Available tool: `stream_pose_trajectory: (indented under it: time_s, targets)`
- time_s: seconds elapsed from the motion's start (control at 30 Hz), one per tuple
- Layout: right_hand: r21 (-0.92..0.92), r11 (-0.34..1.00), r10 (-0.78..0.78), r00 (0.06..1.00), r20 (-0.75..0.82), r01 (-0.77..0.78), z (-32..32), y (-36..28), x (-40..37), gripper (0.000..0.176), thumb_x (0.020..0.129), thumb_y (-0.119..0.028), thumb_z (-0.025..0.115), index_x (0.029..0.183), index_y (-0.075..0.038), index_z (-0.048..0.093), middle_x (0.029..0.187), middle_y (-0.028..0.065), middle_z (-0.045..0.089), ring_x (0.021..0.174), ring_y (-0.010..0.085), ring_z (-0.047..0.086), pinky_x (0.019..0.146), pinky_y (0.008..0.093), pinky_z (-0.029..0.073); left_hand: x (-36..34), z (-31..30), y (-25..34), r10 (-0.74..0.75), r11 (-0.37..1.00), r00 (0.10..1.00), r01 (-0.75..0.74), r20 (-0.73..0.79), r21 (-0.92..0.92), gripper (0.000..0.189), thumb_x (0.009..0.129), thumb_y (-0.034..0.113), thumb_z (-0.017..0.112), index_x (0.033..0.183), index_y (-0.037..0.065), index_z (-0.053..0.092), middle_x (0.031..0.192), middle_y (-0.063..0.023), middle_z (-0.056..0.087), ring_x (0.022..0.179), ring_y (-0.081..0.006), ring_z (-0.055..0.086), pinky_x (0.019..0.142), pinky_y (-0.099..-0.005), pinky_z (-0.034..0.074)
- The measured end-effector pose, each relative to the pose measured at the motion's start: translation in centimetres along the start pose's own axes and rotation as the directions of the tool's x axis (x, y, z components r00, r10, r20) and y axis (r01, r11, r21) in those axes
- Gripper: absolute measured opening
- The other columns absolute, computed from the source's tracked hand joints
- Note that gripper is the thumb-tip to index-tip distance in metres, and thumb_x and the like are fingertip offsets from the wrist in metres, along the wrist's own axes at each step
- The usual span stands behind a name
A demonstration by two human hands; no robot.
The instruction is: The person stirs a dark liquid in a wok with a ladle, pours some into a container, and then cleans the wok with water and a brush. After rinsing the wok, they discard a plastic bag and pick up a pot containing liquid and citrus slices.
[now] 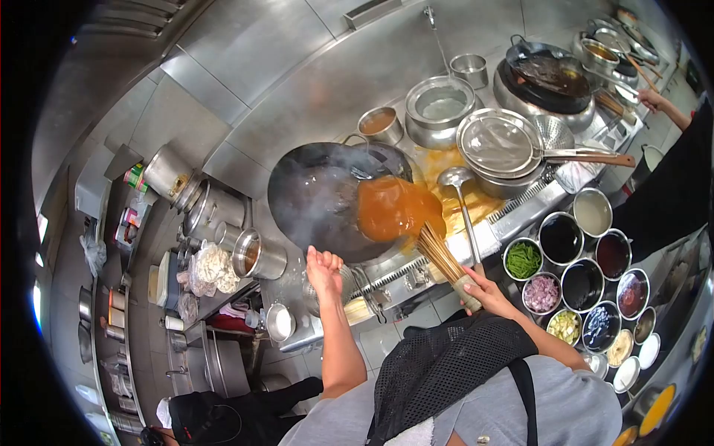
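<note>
Wok (305, 204) steaming in the bench (483, 236). Left hand (325, 269) by its near edge, fingers curled; cannot tell if gripping. Orange-brown liquid (398, 208) on wok's right. Brush (440, 256) at near-right edge, right hand (485, 291) clamped round it. Step, judged: brushing out liquid. Next move calls for steady brush control.

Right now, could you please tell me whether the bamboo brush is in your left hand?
No, the right hand grips the bamboo brush by its bound end.
</note>
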State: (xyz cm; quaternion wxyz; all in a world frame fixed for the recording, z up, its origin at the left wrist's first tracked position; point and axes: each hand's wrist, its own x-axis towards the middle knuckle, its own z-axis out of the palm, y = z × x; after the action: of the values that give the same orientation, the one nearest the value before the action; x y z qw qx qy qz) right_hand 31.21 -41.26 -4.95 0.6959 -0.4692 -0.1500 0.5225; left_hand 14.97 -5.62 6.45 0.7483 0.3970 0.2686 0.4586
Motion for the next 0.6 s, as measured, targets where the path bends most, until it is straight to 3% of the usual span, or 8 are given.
stream_pose_trajectory:
  time_s: [0.27,0.6]
  targets:
    - [-0.055,0.998,0.03,1.0,0.004,-0.029,1.8,1.2,-2.0,0.069,0.101,-0.028,0.064,0.159,-0.01,0.031,0.118,0.0058,0.062,0.088,0.0117,0.063,0.076,0.0266,0.054,1.5,4.3,0.9,0.097,0.994,0.995,-0.098,0.019,0.045,0.047,0.105,0.036,0.05,0.068,0.015,0.033,0.054,0.0028,0.026,0.045,-0.0108,0.021,0.047,-0.0317,0.026]
    - [0.017,1.0,0.014,0.972,-0.233,-0.01,7.2,2.3,-0.1,0.071,0.101,-0.028,0.062,0.16,-0.011,0.026,0.107,0.006,0.063,0.081,0.0145,0.063,0.061,0.0293,0.054,3.0,4.8,1.6,0.163,0.978,0.982,-0.173,0.093,0.117,0.046,0.104,0.036,0.055,0.068,0.015,0.035,0.052,0.0032,0.03,0.042,-0.0089,0.025,0.043,-0.03,0.025]
